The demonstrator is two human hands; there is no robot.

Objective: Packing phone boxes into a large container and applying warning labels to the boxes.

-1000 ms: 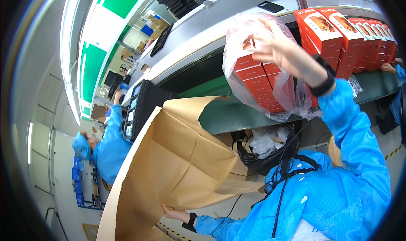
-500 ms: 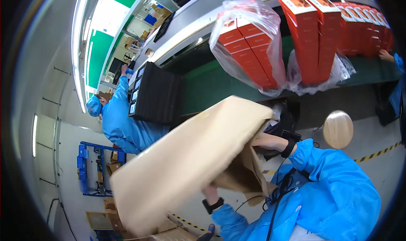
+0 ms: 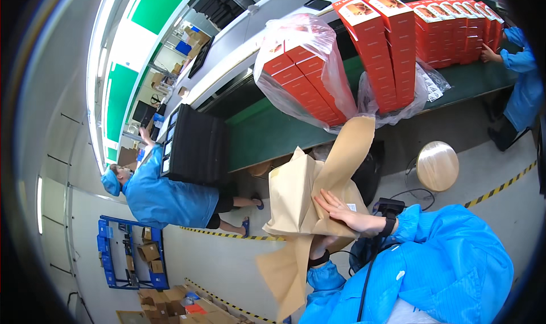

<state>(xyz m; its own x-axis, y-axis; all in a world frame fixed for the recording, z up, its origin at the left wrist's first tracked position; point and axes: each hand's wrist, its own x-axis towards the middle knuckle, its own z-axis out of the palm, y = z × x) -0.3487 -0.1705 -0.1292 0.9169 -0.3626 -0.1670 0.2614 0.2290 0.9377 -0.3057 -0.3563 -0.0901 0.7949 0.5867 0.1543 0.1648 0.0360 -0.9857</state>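
Observation:
A brown cardboard box (image 3: 290, 196) is in front of me, tilted, with one long flap (image 3: 354, 148) standing up towards the bench and another flap (image 3: 287, 275) hanging down towards the floor. My right hand (image 3: 341, 211) lies flat against the cardboard, fingers stretched out. Beneath the box's near edge is my left hand (image 3: 322, 245); the cardboard hides its fingers. Dark bands circle both wrists. A small white label (image 3: 352, 207) shows beside my right hand.
On the green-topped bench (image 3: 256, 136) stand red boxes in clear plastic (image 3: 310, 77), tall red stacks (image 3: 392, 57) and a black tray stack (image 3: 199, 145). A round stool (image 3: 437, 166) is at right. Co-workers in blue stand left (image 3: 165, 196) and far right (image 3: 520, 79). Cartons (image 3: 170, 304) lie lower left.
The box has turned and swung away from the lower left, its flaps now spread apart. My right hand has come onto its outside. The left co-worker's legs are now uncovered.

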